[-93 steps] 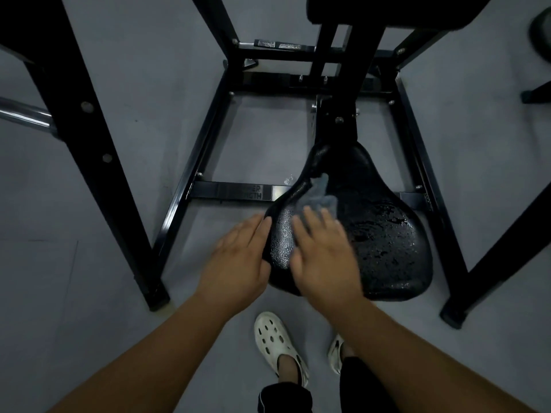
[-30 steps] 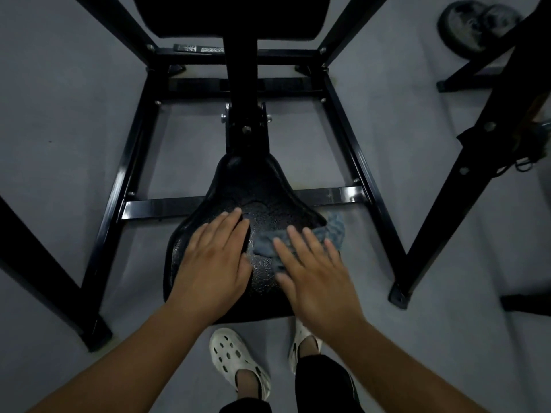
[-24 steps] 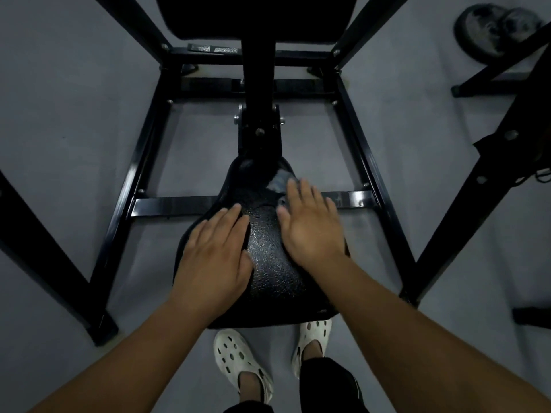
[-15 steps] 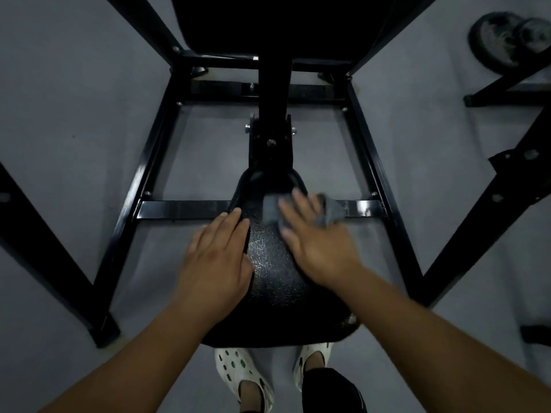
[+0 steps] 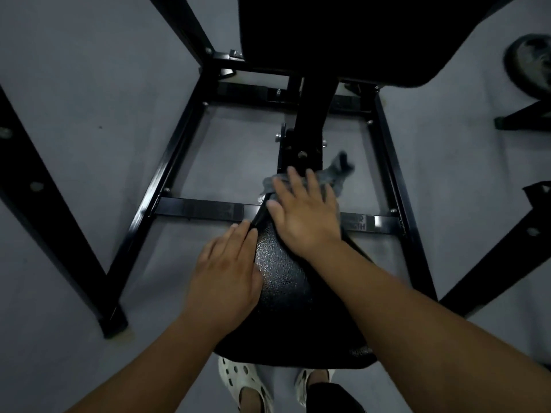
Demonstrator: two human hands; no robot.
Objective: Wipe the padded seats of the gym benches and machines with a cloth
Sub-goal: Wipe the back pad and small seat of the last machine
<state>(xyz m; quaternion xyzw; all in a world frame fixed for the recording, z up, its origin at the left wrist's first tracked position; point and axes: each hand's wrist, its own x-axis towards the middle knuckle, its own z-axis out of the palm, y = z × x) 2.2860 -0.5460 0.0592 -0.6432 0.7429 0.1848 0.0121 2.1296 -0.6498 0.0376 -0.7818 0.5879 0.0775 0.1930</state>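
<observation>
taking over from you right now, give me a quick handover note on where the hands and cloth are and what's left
Left hand: flat, fingers straight, resting on the left edge of the seat, holding nothing.
Right hand: flat, fingers straight, pressing the grey cloth onto the seat's narrow far end, by the black post.
Cloth: partly under the right hand; its far corner sticks out past the seat to the right.
Done: the seat's middle glistens, probably wiped damp; how much is covered cannot be told.
Left: likely the seat's wide near end, then the back pad above.
</observation>
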